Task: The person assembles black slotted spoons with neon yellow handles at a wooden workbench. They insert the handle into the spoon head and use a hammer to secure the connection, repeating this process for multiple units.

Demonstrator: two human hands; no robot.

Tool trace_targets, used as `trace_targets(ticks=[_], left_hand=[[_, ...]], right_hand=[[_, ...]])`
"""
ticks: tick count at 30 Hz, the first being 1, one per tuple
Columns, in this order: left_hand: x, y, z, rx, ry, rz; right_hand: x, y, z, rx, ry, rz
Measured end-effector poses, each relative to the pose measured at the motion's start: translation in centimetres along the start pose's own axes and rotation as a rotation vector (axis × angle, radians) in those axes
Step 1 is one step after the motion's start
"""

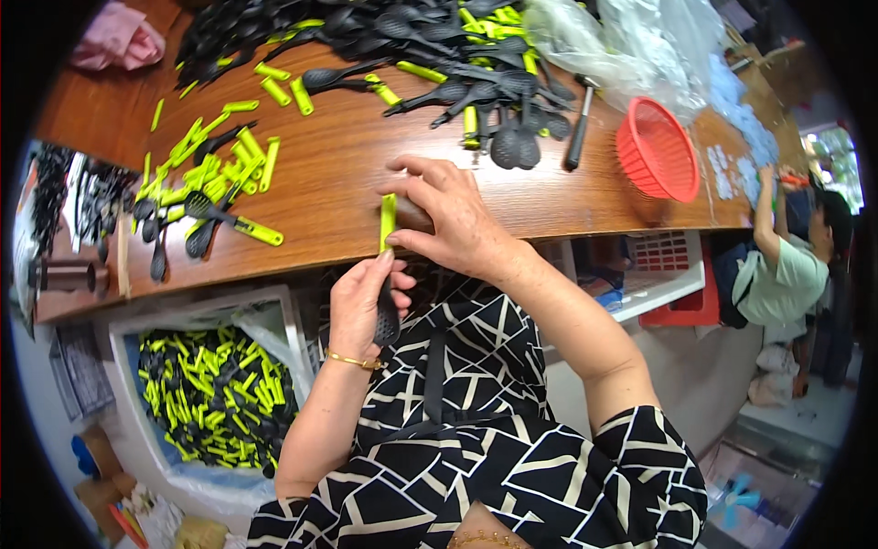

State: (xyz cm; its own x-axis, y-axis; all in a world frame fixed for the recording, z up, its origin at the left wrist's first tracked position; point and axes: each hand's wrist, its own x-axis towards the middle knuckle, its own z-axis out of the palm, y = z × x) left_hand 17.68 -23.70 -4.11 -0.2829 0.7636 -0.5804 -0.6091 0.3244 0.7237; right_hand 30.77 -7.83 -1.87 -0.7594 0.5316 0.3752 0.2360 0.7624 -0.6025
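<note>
My left hand is closed round a black perforated spoon, its head pointing down toward my lap. A lime-green handle piece stands in line with the spoon, at the upper end of its stem, just over the table's front edge. My right hand curls round this piece, thumb below and fingertips above. How far the spoon's stem reaches into the green piece is hidden by my fingers. To the left on the table lie a heap of loose green handles and a few spoons with green handles.
A large pile of black utensils covers the table's back. At right are a hammer-like tool, a red basket and clear plastic bags. Below left, a lined white crate holds many green-handled utensils. Another person works far right.
</note>
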Motion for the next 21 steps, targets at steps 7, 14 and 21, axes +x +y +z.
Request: trace_targets(ticks=[7, 14, 21], left_hand=[[0.1, -0.3, 0.3, 0.042, -0.017, 0.066], [0.1, -0.3, 0.3, 0.051, -0.012, 0.057], [-0.1, -0.5, -1.0, 0.016, -0.184, 0.084]], right_hand=[[-4.7, 11.1, -12.2, -0.569, 0.508, 0.368], [-3.6, 17.4, -16.8, -0.320, 0.299, 0.802], [-6.9, 5.8, -11.7, 0.646, 0.487, 0.700]])
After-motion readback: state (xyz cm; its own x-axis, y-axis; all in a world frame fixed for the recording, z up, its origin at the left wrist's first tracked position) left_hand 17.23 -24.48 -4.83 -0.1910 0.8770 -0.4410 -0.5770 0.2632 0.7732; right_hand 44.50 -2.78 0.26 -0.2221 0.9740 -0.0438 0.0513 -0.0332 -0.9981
